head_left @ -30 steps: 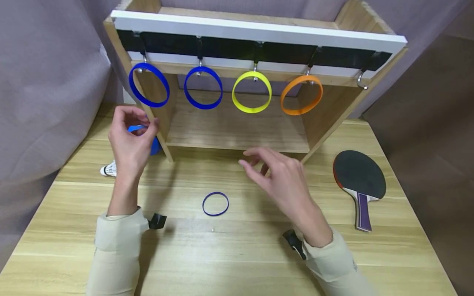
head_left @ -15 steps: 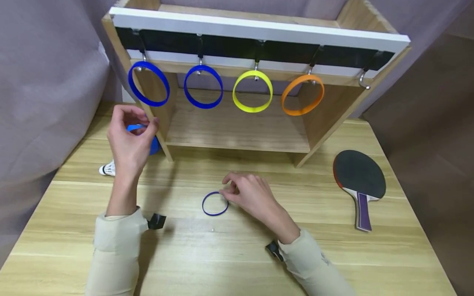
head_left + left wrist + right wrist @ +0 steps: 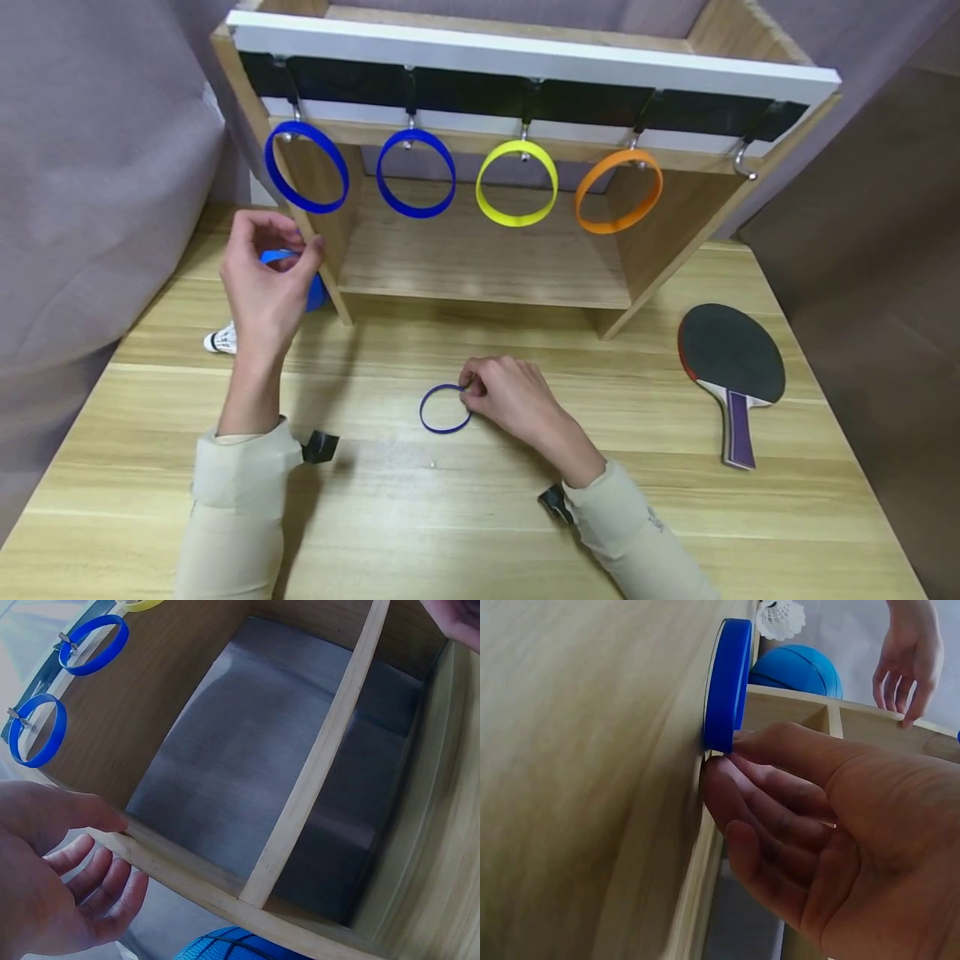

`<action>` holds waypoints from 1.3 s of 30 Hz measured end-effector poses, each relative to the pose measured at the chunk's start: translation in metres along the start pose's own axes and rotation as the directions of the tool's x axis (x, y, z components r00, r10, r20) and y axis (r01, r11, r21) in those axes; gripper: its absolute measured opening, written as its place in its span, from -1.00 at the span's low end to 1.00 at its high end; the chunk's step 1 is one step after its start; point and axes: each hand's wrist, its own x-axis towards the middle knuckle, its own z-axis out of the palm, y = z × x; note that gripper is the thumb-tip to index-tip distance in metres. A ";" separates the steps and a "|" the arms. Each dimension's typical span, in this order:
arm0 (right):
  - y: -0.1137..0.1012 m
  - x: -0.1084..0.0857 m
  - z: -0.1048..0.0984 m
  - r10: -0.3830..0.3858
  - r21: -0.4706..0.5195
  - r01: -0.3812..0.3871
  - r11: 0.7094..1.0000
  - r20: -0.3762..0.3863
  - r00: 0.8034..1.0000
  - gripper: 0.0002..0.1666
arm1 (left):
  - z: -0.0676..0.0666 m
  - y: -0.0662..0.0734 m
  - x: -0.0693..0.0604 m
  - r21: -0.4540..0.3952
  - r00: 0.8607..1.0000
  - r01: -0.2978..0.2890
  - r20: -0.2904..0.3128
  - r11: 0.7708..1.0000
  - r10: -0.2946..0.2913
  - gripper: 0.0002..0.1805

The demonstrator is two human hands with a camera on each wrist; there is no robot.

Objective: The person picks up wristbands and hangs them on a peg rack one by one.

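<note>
My right hand (image 3: 513, 400) pinches the right edge of a thin blue ring (image 3: 427, 423) at table level. In the right wrist view, the thumb presses this blue ring (image 3: 729, 682), with the index finger just below it. My left hand (image 3: 264, 279) grips the front edge of the wooden rack's left side panel (image 3: 347, 304), its thumb (image 3: 97, 814) on the edge and its other fingers outside. Two blue rings (image 3: 344, 187) (image 3: 417, 212), a yellow ring (image 3: 517, 220) and an orange ring (image 3: 618, 225) hang from hooks along the rack's front.
At the rack's far right is a bare hook (image 3: 742, 162). A table tennis bat (image 3: 731, 354) lies right on the table. Left, behind my left hand, are a shuttlecock (image 3: 222, 339) and a blue ball (image 3: 316, 293). Grey cloth (image 3: 97, 167) hangs around the table.
My right hand came down and left from in front of the rack and took hold of the blue ring, which has shifted slightly right. My left hand stays at the panel.
</note>
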 end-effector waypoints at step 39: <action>0.009 -0.065 -0.228 -0.112 -0.138 -0.096 0.986 -0.965 0.237 -0.85 | 0.001 -0.003 0.000 0.018 1.000 -0.004 -0.001 1.000 0.004 -0.71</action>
